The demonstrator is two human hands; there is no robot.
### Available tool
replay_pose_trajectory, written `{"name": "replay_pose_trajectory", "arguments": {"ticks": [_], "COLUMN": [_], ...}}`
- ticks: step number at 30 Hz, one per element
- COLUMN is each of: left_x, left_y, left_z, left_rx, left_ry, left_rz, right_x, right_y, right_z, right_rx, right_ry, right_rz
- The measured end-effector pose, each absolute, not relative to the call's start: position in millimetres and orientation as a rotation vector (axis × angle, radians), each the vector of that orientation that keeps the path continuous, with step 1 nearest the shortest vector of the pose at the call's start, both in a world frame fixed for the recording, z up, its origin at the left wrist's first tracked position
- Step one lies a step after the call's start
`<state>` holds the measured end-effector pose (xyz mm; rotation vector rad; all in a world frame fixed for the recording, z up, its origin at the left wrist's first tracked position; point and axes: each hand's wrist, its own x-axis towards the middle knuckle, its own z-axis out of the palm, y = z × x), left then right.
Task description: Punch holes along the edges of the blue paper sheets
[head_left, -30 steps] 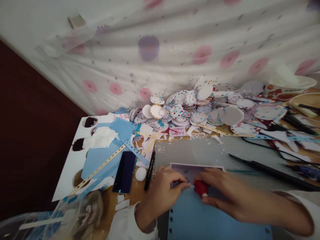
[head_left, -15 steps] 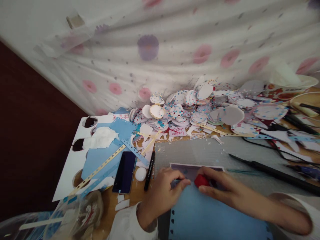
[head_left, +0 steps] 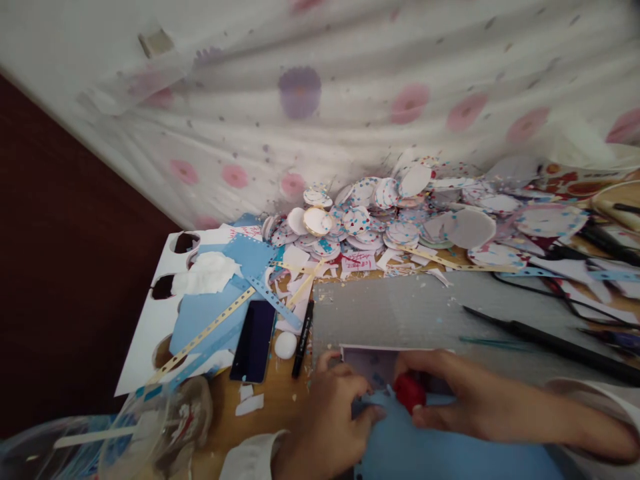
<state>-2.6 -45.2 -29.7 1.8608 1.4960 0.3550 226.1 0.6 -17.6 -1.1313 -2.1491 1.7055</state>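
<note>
A small red tool [head_left: 411, 392] sits between the thumb and forefinger of the right hand [head_left: 470, 395], which grasp it at the upper edge of a blue sheet [head_left: 445, 447]. The sheet spreads below those fingers, towards the wearer. Facing them across a narrow gap, the left hand [head_left: 333, 417] rests at the same edge, thumb and forefinger slightly parted with blue paper at them — whether they pinch it, I cannot tell. Just beyond both sets of fingertips shows a lilac panel [head_left: 367, 363] with a pale rim, and past it stretches a grey mat [head_left: 375, 307]. Left of the left fingers, from near to farther, lie a black marker [head_left: 303, 340], a round white object [head_left: 285, 345] and a dark-screened phone [head_left: 254, 341]. Farther out that way is a white sheet with round holes [head_left: 143, 347]. Ahead and right of the right fingers, a long black tool [head_left: 545, 339] lies slantwise. Well beyond all the fingers — heaped before a flowered curtain [head_left: 340, 147] — are many speckled paper discs [head_left: 357, 220].
</note>
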Motion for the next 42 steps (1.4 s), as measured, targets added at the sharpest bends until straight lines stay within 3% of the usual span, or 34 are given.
{"name": "replay_pose_trajectory", "arguments": {"ticks": [7, 13, 23, 42], "left_x": [-7.5, -18.8, -7.9, -3.2], "left_y": [-40.3, -36.3, -24.0, -9.9], "left_z": [-18.0, -15.9, -7.5, -12.3], "left_rx": [1.853, 1.793, 1.738, 1.777], "left_ry": [1.474, 1.516, 1.425, 1.625], "left_rz": [0.369, 0.339, 0.465, 0.460], "right_x": [232.4, 245.3, 242.6, 244.2], "right_y": [8.0, 8.1, -16.3, -27.9], "right_z": [-40.6, -32.9, -37.1, -37.6], "right_rx": [-1.101, -1.131, -1.138, -1.090], "right_ry": [-1.718, -1.772, -2.333, -2.453], "right_rz": [2.073, 1.941, 1.268, 1.333]}}
